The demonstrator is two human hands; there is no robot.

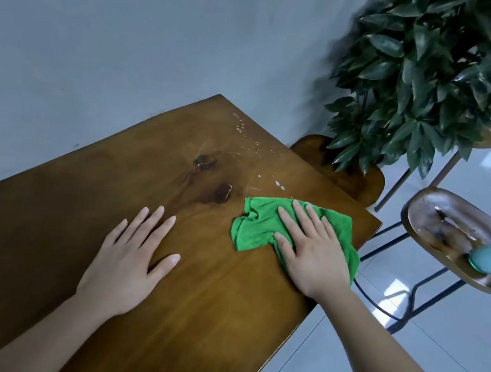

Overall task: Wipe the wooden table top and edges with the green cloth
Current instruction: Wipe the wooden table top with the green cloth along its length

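Head view: right hand is pressing flat, fingers spread, on the green cloth near the worktop right edge, short of the far corner; left hand is resting open, palm down, mid-worktop; white specks are lying beyond the cloth.

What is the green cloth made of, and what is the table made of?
The green cloth looks like soft microfibre or terry: its surface is fuzzy and matte, and it bunches into loose folds under the right hand. The table looks like solid wood with a smooth, slightly glossy brown varnish: grain lines and dark knots show through.
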